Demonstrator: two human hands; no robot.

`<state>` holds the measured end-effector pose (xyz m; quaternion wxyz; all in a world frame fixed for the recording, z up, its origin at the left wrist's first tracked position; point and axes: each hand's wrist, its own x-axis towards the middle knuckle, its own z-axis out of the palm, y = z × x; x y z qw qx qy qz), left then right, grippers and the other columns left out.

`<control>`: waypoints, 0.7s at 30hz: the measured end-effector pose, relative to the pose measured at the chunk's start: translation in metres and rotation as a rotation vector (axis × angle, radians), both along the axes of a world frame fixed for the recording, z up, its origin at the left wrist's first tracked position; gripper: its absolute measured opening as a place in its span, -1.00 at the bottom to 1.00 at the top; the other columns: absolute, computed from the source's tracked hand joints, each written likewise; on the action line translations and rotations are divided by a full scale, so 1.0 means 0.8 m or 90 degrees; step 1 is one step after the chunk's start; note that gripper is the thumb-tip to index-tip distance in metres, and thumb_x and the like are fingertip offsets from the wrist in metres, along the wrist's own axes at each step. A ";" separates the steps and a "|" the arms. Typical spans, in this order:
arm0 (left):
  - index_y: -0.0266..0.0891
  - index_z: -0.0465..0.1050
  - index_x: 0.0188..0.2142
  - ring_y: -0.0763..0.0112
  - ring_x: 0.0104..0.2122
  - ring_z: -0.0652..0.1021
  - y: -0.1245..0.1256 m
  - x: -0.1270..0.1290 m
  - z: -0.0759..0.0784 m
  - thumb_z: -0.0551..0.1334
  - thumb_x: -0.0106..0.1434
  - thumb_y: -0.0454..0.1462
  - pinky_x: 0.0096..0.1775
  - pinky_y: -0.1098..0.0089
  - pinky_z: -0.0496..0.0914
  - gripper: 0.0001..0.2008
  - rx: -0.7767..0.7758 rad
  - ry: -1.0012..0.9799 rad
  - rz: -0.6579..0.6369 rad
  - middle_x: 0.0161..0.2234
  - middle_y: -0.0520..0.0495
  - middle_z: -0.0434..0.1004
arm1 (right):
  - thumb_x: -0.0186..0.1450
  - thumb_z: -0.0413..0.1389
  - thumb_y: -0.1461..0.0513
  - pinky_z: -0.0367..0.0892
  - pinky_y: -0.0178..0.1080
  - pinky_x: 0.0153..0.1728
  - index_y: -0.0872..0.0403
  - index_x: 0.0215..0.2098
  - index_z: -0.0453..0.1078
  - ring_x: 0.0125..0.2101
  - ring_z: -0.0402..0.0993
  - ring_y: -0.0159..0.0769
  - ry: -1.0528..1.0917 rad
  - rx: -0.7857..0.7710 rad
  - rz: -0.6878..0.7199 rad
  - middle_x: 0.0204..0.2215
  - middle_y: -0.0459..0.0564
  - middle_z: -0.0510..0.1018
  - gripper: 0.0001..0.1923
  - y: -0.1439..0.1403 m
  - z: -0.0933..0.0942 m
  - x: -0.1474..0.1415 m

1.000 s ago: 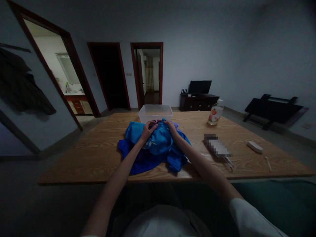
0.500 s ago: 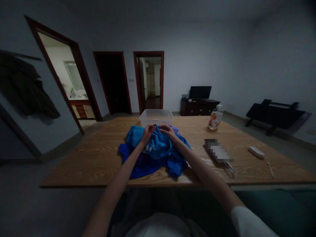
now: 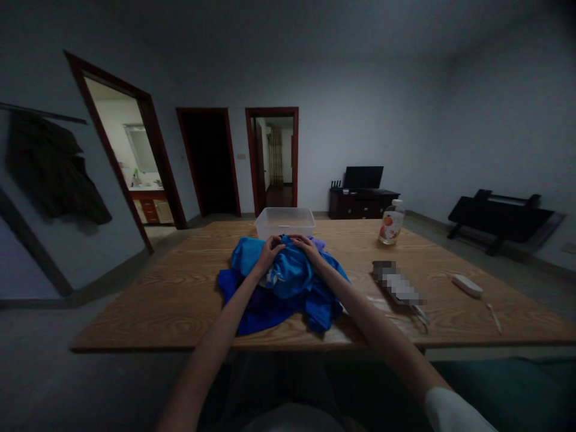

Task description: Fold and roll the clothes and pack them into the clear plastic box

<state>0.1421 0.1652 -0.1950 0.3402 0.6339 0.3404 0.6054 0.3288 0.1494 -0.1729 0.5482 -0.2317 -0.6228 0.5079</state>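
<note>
Left hand [image 3: 269, 252] and right hand [image 3: 308, 248] pinched the blue cloth [image 3: 293, 277] at its bunched top; seemingly light, soft, slippery, best held by folds.

"How do the arms lie?"

"Both reach forward across the near edge of the table [image 3: 173, 300], the left forearm [image 3: 225, 333] and right forearm [image 3: 364, 300] slanting in toward each other."

"And the hands?"

"The left hand [image 3: 270, 252] and right hand [image 3: 308, 247] are close together, nearer the far edge than the near one, backs partly in view."

"Fingers?"

"Bent inward on both; how tightly they close is hidden."

"Any sleeve?"

"A pale one [image 3: 454, 411] on the right, short of the near edge. The left arm shows bare."
</note>
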 end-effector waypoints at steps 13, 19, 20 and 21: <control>-0.23 0.42 -0.05 0.32 -0.13 0.56 -0.012 0.002 0.006 0.39 0.18 -0.06 -0.04 0.35 0.40 -0.57 0.008 -0.007 -0.078 -0.13 -0.12 0.57 | 0.08 0.39 0.03 0.41 -0.16 -0.02 0.03 -0.14 0.48 -0.15 0.52 -0.19 0.013 -0.009 0.004 -0.18 -0.02 0.60 -0.55 0.025 -0.024 -0.005; -0.24 0.49 -0.16 0.31 -0.12 0.54 -0.005 0.000 0.000 0.37 0.20 0.00 -0.03 0.35 0.41 -0.62 0.013 0.028 -0.041 -0.15 -0.10 0.56 | 0.05 0.39 0.06 0.37 -0.20 -0.05 0.02 -0.17 0.50 -0.17 0.48 -0.21 0.001 0.020 -0.038 -0.20 -0.05 0.57 -0.57 0.026 -0.024 -0.006; -0.24 0.49 -0.15 0.31 -0.12 0.54 -0.003 0.000 -0.001 0.37 0.20 -0.01 -0.02 0.35 0.41 -0.61 0.012 0.027 -0.045 -0.15 -0.10 0.56 | 0.05 0.39 0.05 0.37 -0.20 -0.04 0.02 -0.18 0.50 -0.16 0.47 -0.20 -0.005 0.025 -0.045 -0.20 -0.05 0.57 -0.58 0.025 -0.024 -0.006; -0.24 0.49 -0.14 0.31 -0.11 0.54 -0.002 -0.001 -0.002 0.37 0.20 -0.01 -0.01 0.35 0.41 -0.61 0.011 0.021 -0.048 -0.14 -0.10 0.56 | 0.05 0.38 0.04 0.36 -0.19 -0.03 0.02 -0.18 0.49 -0.15 0.46 -0.20 -0.012 0.028 -0.050 -0.20 -0.04 0.57 -0.58 0.024 -0.023 -0.006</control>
